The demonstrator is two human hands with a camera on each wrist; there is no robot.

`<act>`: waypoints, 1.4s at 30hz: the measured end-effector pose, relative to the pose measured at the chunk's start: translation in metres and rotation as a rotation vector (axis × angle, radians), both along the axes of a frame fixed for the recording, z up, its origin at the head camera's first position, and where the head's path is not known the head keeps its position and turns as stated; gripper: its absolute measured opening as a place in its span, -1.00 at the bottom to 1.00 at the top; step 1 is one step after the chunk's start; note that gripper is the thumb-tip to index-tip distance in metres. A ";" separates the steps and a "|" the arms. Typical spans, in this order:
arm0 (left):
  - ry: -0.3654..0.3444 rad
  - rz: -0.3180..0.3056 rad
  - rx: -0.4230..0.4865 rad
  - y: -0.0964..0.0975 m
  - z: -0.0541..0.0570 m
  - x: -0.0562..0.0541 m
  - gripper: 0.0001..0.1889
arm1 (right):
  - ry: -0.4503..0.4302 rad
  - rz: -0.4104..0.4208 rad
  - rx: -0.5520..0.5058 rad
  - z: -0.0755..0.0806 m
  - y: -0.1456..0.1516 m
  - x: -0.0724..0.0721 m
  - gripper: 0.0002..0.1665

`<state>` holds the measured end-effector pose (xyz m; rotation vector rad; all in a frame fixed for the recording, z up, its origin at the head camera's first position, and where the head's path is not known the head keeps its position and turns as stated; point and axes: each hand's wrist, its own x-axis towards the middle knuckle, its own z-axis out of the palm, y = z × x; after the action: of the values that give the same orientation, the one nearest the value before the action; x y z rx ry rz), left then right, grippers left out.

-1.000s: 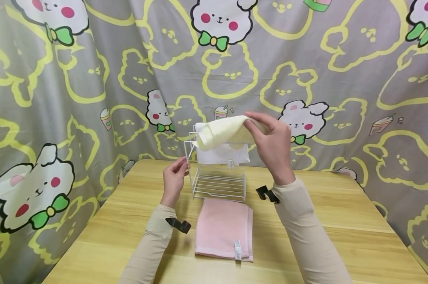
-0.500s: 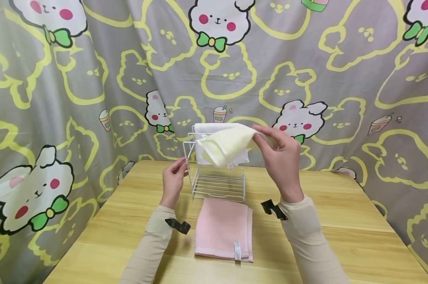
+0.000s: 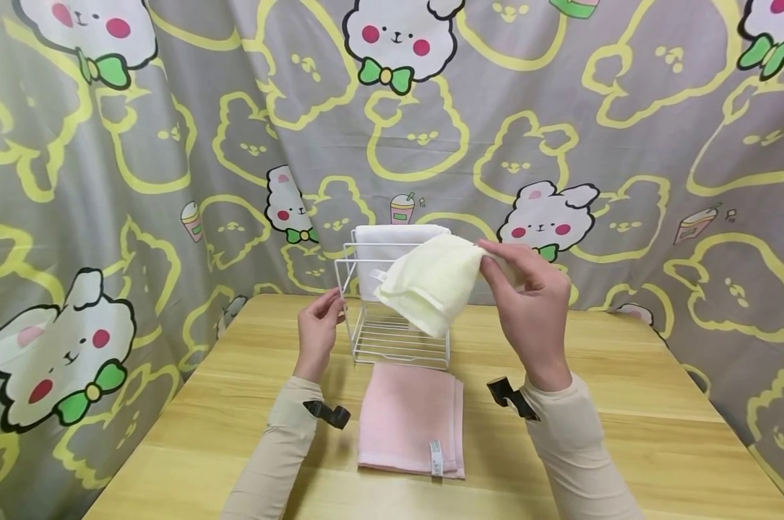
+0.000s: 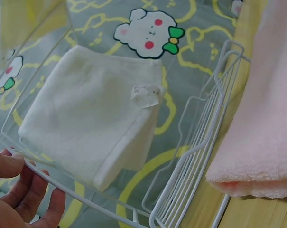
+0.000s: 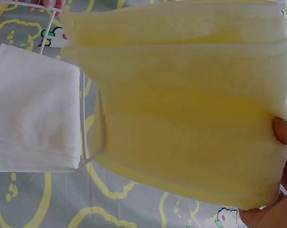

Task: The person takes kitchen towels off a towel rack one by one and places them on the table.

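Note:
My right hand pinches a folded pale yellow towel by its right edge. The towel hangs in the air before a white wire rack, its free end drooping to the left. With thumb and fingers, my left hand holds the rack's left side; in the left wrist view the fingers lie at a thin white rod. A white towel hangs over the rack's rear top bar, partly hidden behind the yellow one. In front of the rack, a folded pink towel lies flat.
The rack stands toward the back of a wooden table, with a slatted lower shelf. Behind and around the table hangs a grey patterned curtain. Each sleeve bears a black wrist mount.
My right hand has moved down and to the right, drawing the yellow towel lower and away from the rack's top. More of the white towel's top shows. My left hand has stayed put.

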<state>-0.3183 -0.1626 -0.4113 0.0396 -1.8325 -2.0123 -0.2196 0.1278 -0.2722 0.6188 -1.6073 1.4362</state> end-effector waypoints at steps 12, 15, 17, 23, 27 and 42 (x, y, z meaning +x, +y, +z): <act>0.011 0.011 -0.020 0.000 0.000 -0.001 -0.69 | 0.034 -0.139 0.082 -0.008 0.016 0.013 -0.75; 0.012 0.004 -0.016 0.000 0.000 0.000 -0.69 | 0.054 -0.160 0.137 -0.015 0.021 0.016 -0.72; 0.012 -0.001 -0.015 0.000 0.000 0.000 -0.70 | 0.071 -0.175 0.177 -0.019 0.025 0.019 -0.69; 0.018 0.006 -0.019 -0.001 0.001 0.000 -0.68 | 0.111 -0.186 0.291 -0.031 0.035 0.027 -0.65; 0.013 0.005 -0.024 -0.001 0.000 0.001 -0.68 | 0.112 -0.190 0.327 -0.038 0.041 0.032 -0.63; 0.008 0.003 -0.024 -0.001 -0.001 -0.001 -0.68 | 0.071 -0.162 0.426 -0.066 0.064 0.051 -0.59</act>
<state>-0.3188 -0.1637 -0.4124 0.0270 -1.8504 -1.9848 -0.1688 0.1919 -0.3377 0.7500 -1.8753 0.9480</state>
